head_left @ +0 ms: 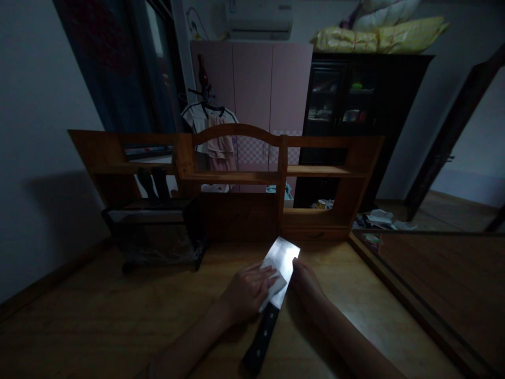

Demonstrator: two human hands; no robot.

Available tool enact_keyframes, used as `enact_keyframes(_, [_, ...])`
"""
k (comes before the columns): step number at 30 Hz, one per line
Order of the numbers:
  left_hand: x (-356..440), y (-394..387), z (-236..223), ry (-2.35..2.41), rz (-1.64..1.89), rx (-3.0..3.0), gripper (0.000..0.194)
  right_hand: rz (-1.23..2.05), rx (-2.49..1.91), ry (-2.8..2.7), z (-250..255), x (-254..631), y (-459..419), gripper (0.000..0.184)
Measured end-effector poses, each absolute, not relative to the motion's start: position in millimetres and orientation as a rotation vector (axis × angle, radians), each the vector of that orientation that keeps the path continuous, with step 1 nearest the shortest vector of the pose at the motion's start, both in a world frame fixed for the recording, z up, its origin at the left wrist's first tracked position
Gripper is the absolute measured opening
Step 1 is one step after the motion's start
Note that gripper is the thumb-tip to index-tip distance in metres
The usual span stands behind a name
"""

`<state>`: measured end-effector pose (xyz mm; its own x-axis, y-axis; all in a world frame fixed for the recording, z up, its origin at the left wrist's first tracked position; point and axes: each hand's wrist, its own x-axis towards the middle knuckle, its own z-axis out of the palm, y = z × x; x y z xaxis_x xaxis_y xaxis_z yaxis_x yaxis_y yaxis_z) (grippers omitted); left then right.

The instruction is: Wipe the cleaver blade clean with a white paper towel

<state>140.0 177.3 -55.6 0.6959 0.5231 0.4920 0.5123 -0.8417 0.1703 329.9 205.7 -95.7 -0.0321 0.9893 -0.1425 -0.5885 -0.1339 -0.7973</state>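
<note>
A cleaver (286, 253) with a broad shiny blade and a black riveted handle (263, 337) is held above the wooden surface, its handle pointing back toward me. My left hand (248, 290) presses a folded white cloth or tissue (278, 284) onto the blade near the handle, fingers laid over it. At the blade's right edge, my right hand (310, 281) grips the cleaver, with the thumb near the edge and the other fingers mostly hidden behind the blade.
A black knife block (155, 231) with two dark handles stands at left. Behind is a wooden shelf unit (236, 177). A raised wooden edge (394, 284) bounds the surface at right. Pink wardrobe (252, 89) and dark cabinet (366, 95) stand farther back.
</note>
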Motion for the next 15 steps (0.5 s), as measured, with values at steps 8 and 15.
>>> enact_keyframes(8, [145.9, 166.9, -46.7, 0.620, 0.698, 2.885, 0.041, 1.614, -0.865, -0.605, -89.0, 328.0, 201.9, 0.027])
enact_keyframes(15, [145.9, 169.9, -52.3, 0.636, 0.671, 2.906, 0.040, 1.543, -0.865, -0.637, -96.7, 331.5, 206.4, 0.024])
